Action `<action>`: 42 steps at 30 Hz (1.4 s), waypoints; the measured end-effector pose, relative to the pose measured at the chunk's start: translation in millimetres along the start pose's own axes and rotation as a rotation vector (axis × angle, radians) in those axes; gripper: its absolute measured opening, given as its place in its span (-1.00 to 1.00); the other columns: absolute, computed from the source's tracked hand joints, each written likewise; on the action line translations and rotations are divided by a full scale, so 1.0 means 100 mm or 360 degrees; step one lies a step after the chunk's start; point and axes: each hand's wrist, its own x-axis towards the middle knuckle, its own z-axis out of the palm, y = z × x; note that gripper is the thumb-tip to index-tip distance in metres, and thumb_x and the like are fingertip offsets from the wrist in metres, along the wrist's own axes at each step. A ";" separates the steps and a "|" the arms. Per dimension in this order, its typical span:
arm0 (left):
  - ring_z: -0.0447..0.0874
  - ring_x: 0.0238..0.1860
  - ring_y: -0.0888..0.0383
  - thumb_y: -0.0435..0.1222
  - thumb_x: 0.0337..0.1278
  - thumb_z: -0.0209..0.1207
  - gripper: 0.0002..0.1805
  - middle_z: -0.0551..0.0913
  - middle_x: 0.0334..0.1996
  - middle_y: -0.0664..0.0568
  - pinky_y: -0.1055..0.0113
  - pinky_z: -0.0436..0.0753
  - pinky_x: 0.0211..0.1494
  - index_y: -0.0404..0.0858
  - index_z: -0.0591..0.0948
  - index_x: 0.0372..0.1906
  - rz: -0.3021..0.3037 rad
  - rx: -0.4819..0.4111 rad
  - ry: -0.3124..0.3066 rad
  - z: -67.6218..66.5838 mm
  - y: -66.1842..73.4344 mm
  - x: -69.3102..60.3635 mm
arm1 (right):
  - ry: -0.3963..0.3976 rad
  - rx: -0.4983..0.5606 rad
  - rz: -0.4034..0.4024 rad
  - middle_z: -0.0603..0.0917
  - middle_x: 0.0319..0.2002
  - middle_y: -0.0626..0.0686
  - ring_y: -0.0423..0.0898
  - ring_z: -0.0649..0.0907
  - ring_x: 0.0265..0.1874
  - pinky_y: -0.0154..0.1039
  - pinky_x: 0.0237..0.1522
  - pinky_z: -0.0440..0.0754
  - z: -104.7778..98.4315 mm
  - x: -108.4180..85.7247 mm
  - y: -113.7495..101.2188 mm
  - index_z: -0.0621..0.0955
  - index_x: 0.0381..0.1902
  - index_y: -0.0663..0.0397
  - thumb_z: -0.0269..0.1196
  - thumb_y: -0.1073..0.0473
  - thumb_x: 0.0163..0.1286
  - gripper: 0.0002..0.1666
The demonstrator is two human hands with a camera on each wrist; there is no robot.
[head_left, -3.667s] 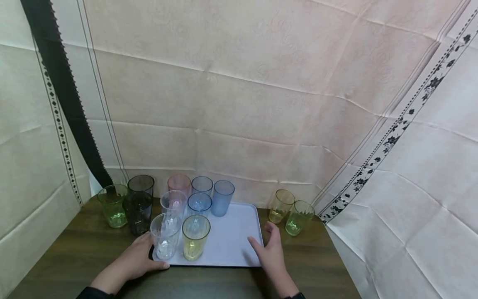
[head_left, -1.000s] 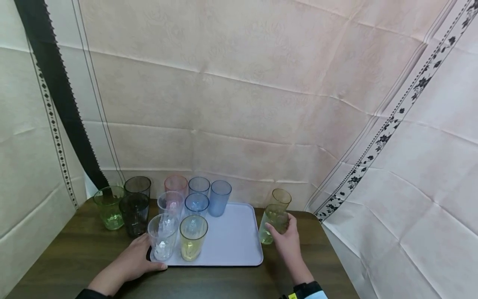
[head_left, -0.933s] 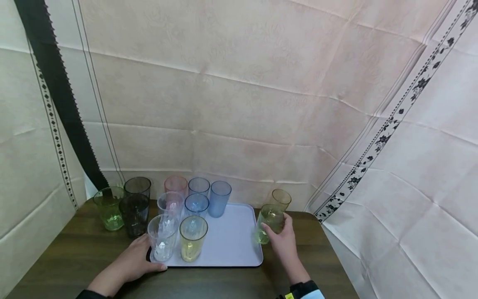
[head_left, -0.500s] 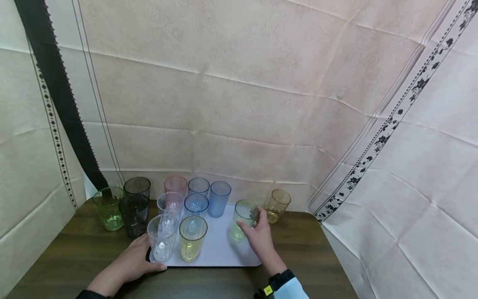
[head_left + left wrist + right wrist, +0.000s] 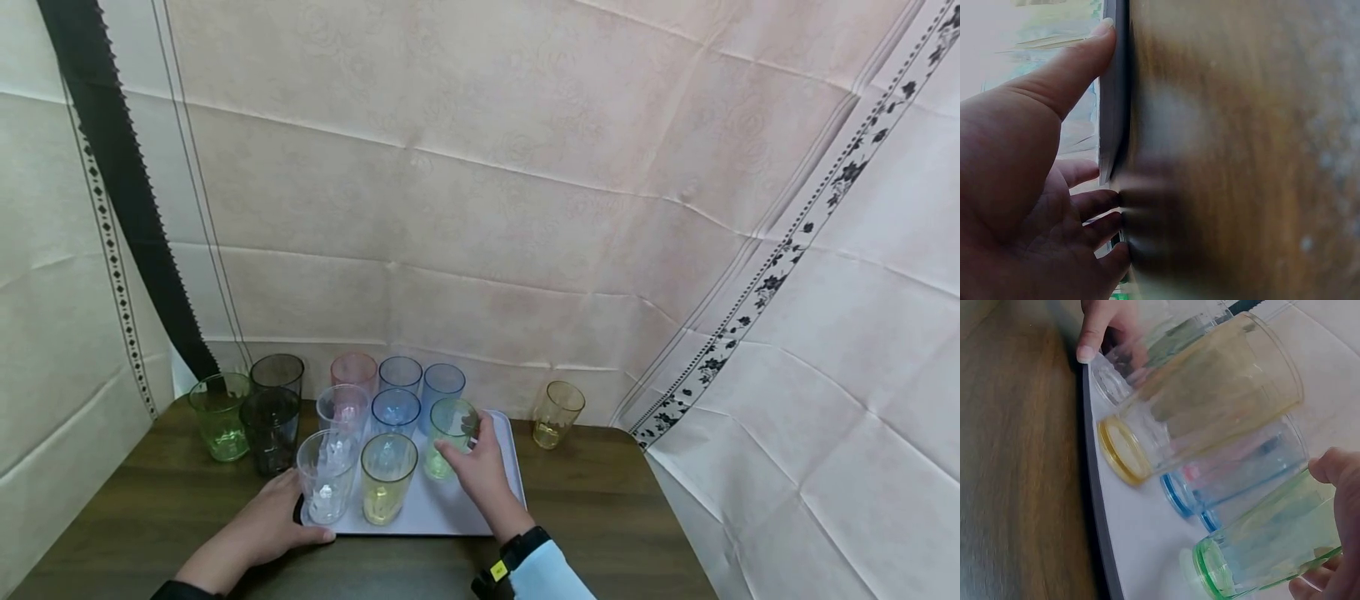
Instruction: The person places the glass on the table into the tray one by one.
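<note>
Held green glass (image 5: 441, 430) leftward, inside tray edge (image 5: 516, 471)

Creased pale cloth (image 5: 450, 208) hangs behind the brown wood-grain table (image 5: 600, 508). A black strip (image 5: 127, 158) slants down at the left.

My left arm (image 5: 217, 560) slants up from the lower left, the wrist bare. My left hand (image 5: 273, 510) stays low, its thumb (image 5: 1066, 78) stretched out nearly straight; from the wrist view I see my palm and the fingers (image 5: 1094, 204) parted, only loosely bent. My right arm (image 5: 551, 575) slants up toward my left — and there my right hand (image 5: 486, 471) is curled in a grip, thumb on one side, fingertips bent in on the other.
</note>
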 end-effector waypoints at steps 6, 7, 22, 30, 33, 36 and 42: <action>0.16 0.57 -0.65 0.24 -0.03 0.67 0.37 0.25 0.59 -0.62 -0.55 0.34 0.50 -0.54 0.28 0.65 -0.0030 0.0013 -0.0028 0.00 -0.01 0.02 | -0.0015 0.0040 0.0015 0.55 0.49 0.11 0.19 0.54 0.49 0.22 0.45 0.60 0.11 0.03 0.00 0.34 0.63 -0.06 0.64 -0.05 0.35 0.04; 0.16 0.57 -0.65 0.25 -0.03 0.66 0.38 0.25 0.59 -0.62 -0.54 0.34 0.50 -0.55 0.28 0.65 -0.0039 0.0020 -0.0034 0.00 -0.01 0.02 | -0.0013 0.0041 0.0016 0.56 0.49 0.11 0.19 0.54 0.49 0.23 0.45 0.60 0.12 0.03 0.00 0.34 0.63 -0.06 0.64 -0.05 0.36 0.04; 0.15 0.57 -0.65 0.26 -0.04 0.66 0.38 0.25 0.59 -0.61 -0.54 0.34 0.50 -0.54 0.28 0.64 -0.0046 0.0024 -0.0035 -0.01 0.00 0.01 | -0.0019 0.0048 0.0064 0.53 0.51 0.13 0.21 0.51 0.52 0.25 0.47 0.57 0.19 0.08 0.08 0.34 0.64 -0.08 0.63 -0.09 0.36 0.05; 0.17 0.57 -0.64 0.26 -0.04 0.66 0.37 0.27 0.58 -0.60 -0.54 0.34 0.50 -0.53 0.29 0.64 -0.0040 0.0028 -0.0029 -0.01 0.00 0.01 | -0.0043 0.0054 0.0059 0.51 0.53 0.13 0.21 0.49 0.55 0.28 0.50 0.52 0.19 0.09 0.09 0.32 0.66 -0.08 0.63 -0.10 0.36 0.08; 0.17 0.57 -0.63 0.26 -0.05 0.66 0.37 0.27 0.58 -0.61 -0.53 0.35 0.50 -0.53 0.30 0.64 -0.0044 0.0033 -0.0025 0.00 0.00 0.01 | -0.0066 0.0052 0.0051 0.49 0.55 0.15 0.23 0.46 0.56 0.32 0.51 0.49 0.17 0.09 0.10 0.30 0.66 -0.04 0.64 -0.11 0.34 0.12; 0.17 0.58 -0.63 0.26 -0.05 0.67 0.38 0.26 0.58 -0.61 -0.53 0.34 0.50 -0.53 0.30 0.64 -0.0048 0.0032 -0.0026 0.00 -0.01 0.01 | -0.0085 -0.0002 0.0030 0.45 0.58 0.19 0.25 0.44 0.58 0.33 0.53 0.46 0.14 0.07 0.11 0.26 0.69 0.00 0.65 -0.18 0.32 0.19; 0.16 0.58 -0.63 0.27 -0.04 0.66 0.38 0.25 0.59 -0.61 -0.53 0.34 0.51 -0.53 0.29 0.64 -0.0073 0.0041 -0.0041 0.00 -0.02 0.03 | -0.0081 -0.0109 -0.0028 0.43 0.58 0.27 0.26 0.45 0.56 0.29 0.54 0.47 -0.05 -0.01 0.15 0.23 0.71 0.09 0.62 -0.18 0.38 0.20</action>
